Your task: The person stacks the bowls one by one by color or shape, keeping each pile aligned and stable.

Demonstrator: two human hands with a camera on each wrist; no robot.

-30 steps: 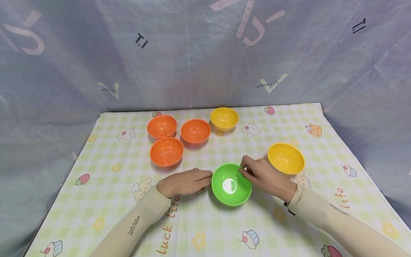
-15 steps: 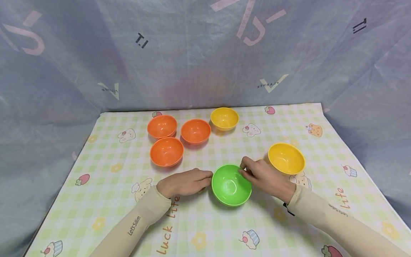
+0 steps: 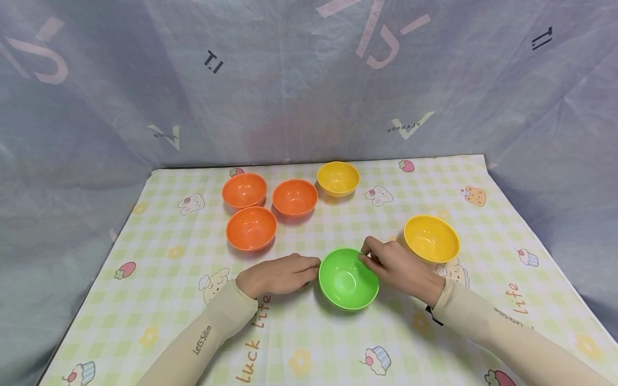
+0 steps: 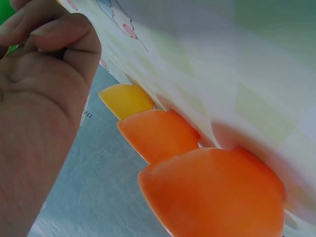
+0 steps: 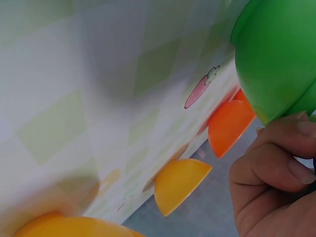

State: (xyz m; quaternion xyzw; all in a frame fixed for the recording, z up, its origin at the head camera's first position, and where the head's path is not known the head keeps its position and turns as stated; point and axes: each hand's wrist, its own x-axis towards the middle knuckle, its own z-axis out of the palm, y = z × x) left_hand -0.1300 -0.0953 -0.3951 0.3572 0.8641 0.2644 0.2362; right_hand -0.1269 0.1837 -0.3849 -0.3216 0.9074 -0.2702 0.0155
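In the head view, a green bowl (image 3: 348, 279) stands between my hands, mouth up. A second green rim shows just under its near edge, so two bowls seem nested. My right hand (image 3: 403, 268) pinches the upper bowl's far right rim between thumb and fingers. My left hand (image 3: 280, 272) holds at the left side, its curled fingertips against the green wall; exactly which bowl they touch cannot be made out. The right wrist view shows the green bowl (image 5: 281, 59) from outside, above my curled fingers (image 5: 276, 163). In the left wrist view my fingers mostly hide it.
Three orange bowls (image 3: 251, 229) sit grouped at the back left. A yellow bowl (image 3: 338, 179) is beside them at the back. Another yellow bowl (image 3: 431, 239) stands close behind my right hand. A checked cloth (image 3: 183, 300) covers the table; a grey curtain (image 3: 309, 80) hangs behind it.
The green bowl's far rim and my right hand have sunk very slightly. The bright glare inside the bowl has dimmed. My left hand and the other bowls have stayed put.
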